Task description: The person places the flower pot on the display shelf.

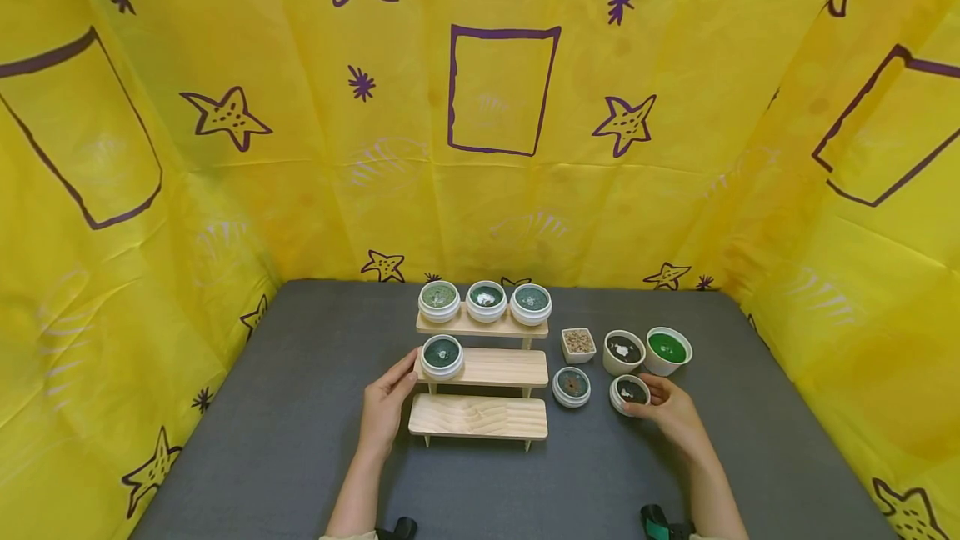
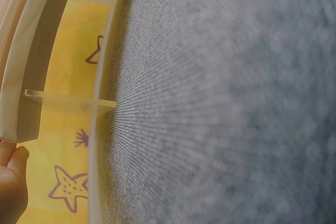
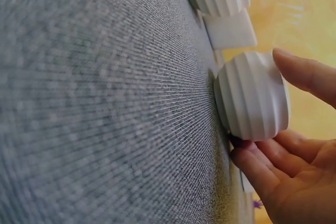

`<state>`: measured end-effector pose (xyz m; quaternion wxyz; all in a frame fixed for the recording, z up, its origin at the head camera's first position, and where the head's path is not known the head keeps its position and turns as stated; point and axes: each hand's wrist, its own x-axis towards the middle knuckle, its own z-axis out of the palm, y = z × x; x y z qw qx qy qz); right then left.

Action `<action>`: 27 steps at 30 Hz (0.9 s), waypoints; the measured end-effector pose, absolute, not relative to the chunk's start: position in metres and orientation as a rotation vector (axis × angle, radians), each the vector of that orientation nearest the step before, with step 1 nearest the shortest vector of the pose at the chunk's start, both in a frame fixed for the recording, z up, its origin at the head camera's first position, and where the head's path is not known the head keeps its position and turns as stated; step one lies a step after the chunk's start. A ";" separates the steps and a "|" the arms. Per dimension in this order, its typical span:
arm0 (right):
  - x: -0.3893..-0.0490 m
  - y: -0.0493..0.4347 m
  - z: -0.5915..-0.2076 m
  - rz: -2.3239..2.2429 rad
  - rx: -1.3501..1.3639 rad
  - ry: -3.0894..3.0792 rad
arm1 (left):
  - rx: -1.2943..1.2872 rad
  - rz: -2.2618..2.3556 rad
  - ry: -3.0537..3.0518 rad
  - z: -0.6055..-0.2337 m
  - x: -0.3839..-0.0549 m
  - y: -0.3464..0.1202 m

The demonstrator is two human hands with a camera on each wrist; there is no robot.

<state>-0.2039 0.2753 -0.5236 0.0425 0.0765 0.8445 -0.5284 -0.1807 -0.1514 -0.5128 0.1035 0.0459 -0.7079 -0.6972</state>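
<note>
My left hand (image 1: 385,411) is at the left end of the middle wooden shelf (image 1: 510,367), fingertips touching the board's end. Beside those fingertips, a white pot with dark teal filling (image 1: 442,357) stands on that shelf. On the right, my right hand (image 1: 675,415) grips a small ridged white pot with near-black filling (image 1: 628,395), thumb on one side and fingers on the other. The right wrist view shows this ridged pot (image 3: 252,97) side-on, close to the grey surface; whether it touches cannot be told. Another pot with a brown-specked top (image 1: 572,387) stands to its left.
Three filled white pots (image 1: 486,302) line the back shelf (image 1: 480,325). The front shelf (image 1: 477,417) shows bare wood. Behind the right hand stand a square dish of beige bits (image 1: 578,345), a dark-filled cup (image 1: 623,352) and a green-filled cup (image 1: 668,350). Yellow cloth (image 1: 495,190) surrounds the grey table (image 1: 300,415).
</note>
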 end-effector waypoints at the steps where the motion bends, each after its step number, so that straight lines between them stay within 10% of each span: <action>1: -0.204 0.275 -0.524 -1.620 0.235 2.584 | 0.134 -2.056 -2.089 -0.513 -0.181 -0.151; 27: -0.204 0.278 -0.528 -1.548 0.218 2.657 | 0.122 -2.047 -2.096 -0.513 -0.180 -0.152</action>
